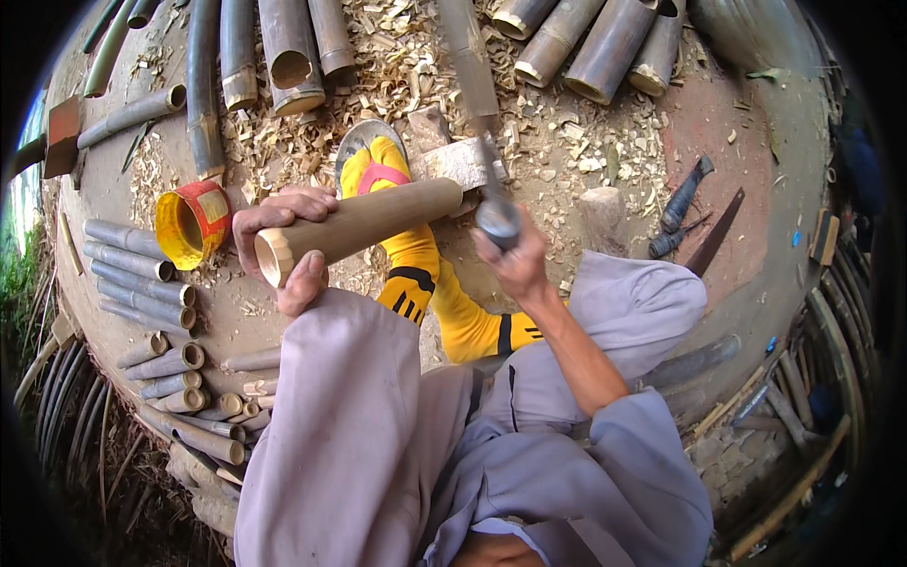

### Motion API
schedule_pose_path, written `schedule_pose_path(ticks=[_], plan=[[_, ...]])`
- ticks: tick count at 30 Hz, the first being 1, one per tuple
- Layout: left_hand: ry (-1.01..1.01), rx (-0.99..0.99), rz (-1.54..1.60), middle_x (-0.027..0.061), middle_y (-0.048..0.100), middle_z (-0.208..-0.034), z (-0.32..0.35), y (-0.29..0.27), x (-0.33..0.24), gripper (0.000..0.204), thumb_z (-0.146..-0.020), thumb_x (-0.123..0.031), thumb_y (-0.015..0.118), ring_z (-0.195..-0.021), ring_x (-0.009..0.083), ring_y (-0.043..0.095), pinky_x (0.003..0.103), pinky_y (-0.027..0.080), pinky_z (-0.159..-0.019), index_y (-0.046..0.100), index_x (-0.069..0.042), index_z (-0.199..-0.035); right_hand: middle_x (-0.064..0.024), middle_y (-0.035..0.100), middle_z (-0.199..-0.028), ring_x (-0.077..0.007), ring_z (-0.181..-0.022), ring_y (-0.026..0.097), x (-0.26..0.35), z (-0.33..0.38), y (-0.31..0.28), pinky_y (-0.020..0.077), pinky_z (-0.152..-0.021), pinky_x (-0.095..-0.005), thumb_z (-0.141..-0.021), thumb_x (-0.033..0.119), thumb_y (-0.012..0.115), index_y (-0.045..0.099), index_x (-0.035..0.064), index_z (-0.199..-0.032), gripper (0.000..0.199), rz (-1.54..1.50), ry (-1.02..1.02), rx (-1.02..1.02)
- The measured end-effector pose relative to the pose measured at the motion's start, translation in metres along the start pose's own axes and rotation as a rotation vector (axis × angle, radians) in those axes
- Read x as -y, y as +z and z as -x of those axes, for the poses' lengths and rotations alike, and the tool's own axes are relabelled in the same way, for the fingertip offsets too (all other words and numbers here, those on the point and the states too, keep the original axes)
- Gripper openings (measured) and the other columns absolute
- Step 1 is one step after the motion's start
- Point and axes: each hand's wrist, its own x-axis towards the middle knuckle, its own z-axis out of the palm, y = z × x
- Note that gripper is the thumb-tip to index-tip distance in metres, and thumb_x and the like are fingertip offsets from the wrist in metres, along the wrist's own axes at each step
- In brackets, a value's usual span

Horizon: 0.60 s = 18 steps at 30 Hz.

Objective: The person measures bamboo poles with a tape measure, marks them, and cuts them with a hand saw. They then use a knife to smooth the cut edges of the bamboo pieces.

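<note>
My left hand [255,227] wraps round the near end of a brown bamboo tube [378,227], thumb below and fingers over the top. That pale, trimmed end faces me; the tube slants up to the right, its far end by a pale wood block [468,163]. In my right hand [520,260] is a long-bladed machete [470,71], gripped by the handle, its round butt toward me. The blade points away from me, just right of the tube's far end, and is blurred. Beneath the tube is my foot in a yellow sock and sandal [354,142].
A red and yellow can [215,203] stands left of my left hand. Cut bamboo pieces [142,269] lie stacked at left; thicker bamboo tubes [614,47] lie at the far side. Wood shavings [397,66] cover the ground. Right are a stump [603,213] and a dark saw blade [718,231].
</note>
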Motion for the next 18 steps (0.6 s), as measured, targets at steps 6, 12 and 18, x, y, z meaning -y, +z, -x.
schedule_pose_path(ticks=[6,12,18], plan=[[-0.009,-0.008,-0.011,0.0223,0.059,-0.084,-0.009,0.006,0.008,0.046,-0.066,-0.017,0.068,-0.079,0.031,0.059,0.047,0.049,-0.076,0.046,0.001,-0.102,-0.0115,0.064,-0.073,-0.0202,-0.058,0.063,-0.027,-0.005,-0.007,0.0491,-0.052,-0.0314,-0.085,0.036,0.067,0.057,0.0005,-0.103,0.041,0.106,0.349,0.13],[-0.433,-0.709,0.132,0.0135,0.062,-0.091,0.014,-0.038,0.016,0.035,-0.081,-0.033,0.061,-0.09,0.0294,0.061,0.048,0.048,-0.087,0.054,-0.004,-0.1,-0.0044,0.057,-0.065,-0.0102,-0.051,0.055,0.004,-0.011,-0.042,0.044,-0.045,-0.0247,-0.089,0.032,0.063,0.052,-0.0006,-0.1,0.036,-0.22,0.154,-0.3],[-0.664,-1.19,0.162,0.0175,0.059,-0.112,0.037,-0.094,0.027,0.053,-0.079,-0.041,0.062,-0.107,0.0347,0.056,0.05,0.045,-0.094,0.054,-0.002,-0.114,-0.0106,0.055,-0.073,-0.0122,-0.049,0.055,-0.016,-0.063,-0.144,0.0477,-0.037,-0.0236,-0.095,0.034,0.047,0.044,-0.0029,-0.113,0.041,0.005,0.262,-0.739]])
